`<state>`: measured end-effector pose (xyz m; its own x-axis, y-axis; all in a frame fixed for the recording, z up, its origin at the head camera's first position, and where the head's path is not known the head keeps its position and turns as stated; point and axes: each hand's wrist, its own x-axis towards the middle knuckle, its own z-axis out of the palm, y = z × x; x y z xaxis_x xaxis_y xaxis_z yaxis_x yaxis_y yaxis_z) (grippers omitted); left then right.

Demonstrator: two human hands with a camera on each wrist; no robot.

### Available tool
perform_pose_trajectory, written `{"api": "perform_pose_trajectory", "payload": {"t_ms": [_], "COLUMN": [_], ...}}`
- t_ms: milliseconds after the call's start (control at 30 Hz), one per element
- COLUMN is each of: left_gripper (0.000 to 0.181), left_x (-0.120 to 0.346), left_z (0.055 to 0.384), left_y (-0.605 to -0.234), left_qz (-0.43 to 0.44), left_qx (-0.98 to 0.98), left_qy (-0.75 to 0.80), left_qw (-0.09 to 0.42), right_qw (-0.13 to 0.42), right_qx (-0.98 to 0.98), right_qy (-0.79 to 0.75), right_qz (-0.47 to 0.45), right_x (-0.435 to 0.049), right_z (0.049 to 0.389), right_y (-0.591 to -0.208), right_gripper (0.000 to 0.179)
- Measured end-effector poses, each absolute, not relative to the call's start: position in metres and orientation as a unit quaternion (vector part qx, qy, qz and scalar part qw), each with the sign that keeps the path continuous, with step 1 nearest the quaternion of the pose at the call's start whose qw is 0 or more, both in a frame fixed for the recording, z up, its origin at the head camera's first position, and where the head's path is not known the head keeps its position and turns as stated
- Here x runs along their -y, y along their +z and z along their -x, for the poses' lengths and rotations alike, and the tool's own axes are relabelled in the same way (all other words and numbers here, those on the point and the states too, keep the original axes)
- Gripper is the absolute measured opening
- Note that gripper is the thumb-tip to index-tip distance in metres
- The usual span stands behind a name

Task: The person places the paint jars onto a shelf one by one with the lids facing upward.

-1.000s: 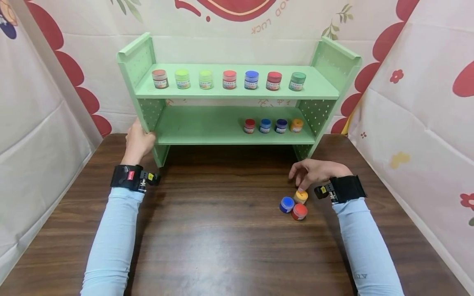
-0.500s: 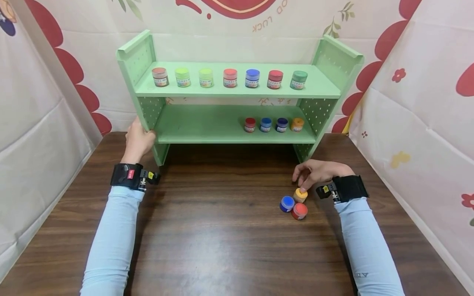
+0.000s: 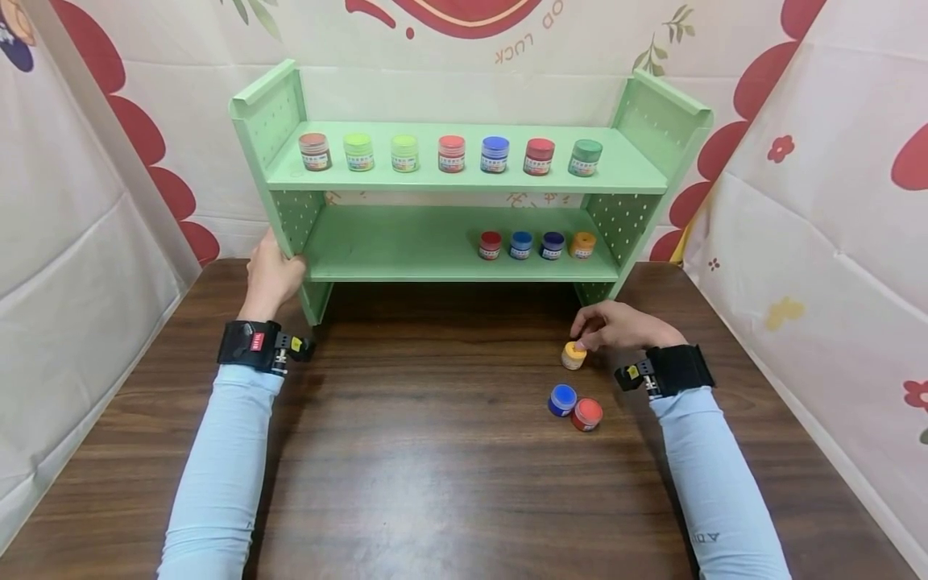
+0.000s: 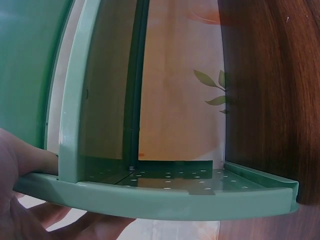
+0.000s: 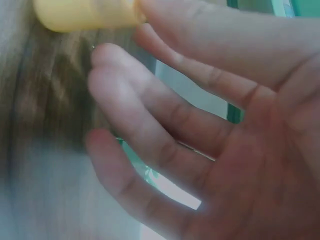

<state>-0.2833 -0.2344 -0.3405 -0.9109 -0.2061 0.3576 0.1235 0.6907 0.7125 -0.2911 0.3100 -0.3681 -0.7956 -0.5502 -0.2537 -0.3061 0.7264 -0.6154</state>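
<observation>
My right hand (image 3: 625, 325) pinches a small paint jar with a yellow lid (image 3: 573, 356) between thumb and fingertips, above the table in front of the shelf's right leg. In the right wrist view the yellow jar (image 5: 90, 14) shows at the top edge, by the thumb tip, with the other fingers loosely bent. Just nearer to me stand a blue-lidded jar (image 3: 561, 400) and a red-lidded jar (image 3: 587, 415), side by side. My left hand (image 3: 272, 278) grips the left side panel of the green two-tier shelf (image 3: 391, 242); the left wrist view shows the thumb and fingers around its edge (image 4: 165, 202).
Several labelled jars (image 3: 451, 154) stand in a row on the upper tier. On the right half of the lower tier is a row of smaller jars (image 3: 520, 246). Patterned cloth (image 3: 819, 201) hangs behind and beside the brown wooden table (image 3: 406, 451).
My right hand has taken the yellow-lidded jar away from the blue and red ones, moving it toward the shelf and slightly left. The left hand stays on the side panel.
</observation>
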Motion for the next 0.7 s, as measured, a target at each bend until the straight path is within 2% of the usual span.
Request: {"api": "perform_pose_trajectory", "payload": {"t_ms": [133,333,700], "left_gripper": [0.052,0.052,0.051], "left_x": [0.234,0.233,0.234], "left_z": [0.283,0.282,0.283], "left_y": [-0.34,-0.34,-0.34], "left_qz": [-0.024,-0.026,-0.028], "left_qx": [0.895,0.894,0.895], "left_qy": [-0.394,-0.394,-0.393], "left_qw": [0.209,0.21,0.21], "right_qw": [0.198,0.171,0.162], "right_qx": [-0.904,-0.91,-0.913], "right_qy": [-0.284,-0.277,-0.283], "right_qz": [0.251,0.256,0.244], "right_x": [-0.308,-0.304,-0.298], "right_z": [0.294,0.298,0.296], "right_y": [-0.373,-0.377,-0.377], "right_gripper": [0.011,0.015,0.018]}}
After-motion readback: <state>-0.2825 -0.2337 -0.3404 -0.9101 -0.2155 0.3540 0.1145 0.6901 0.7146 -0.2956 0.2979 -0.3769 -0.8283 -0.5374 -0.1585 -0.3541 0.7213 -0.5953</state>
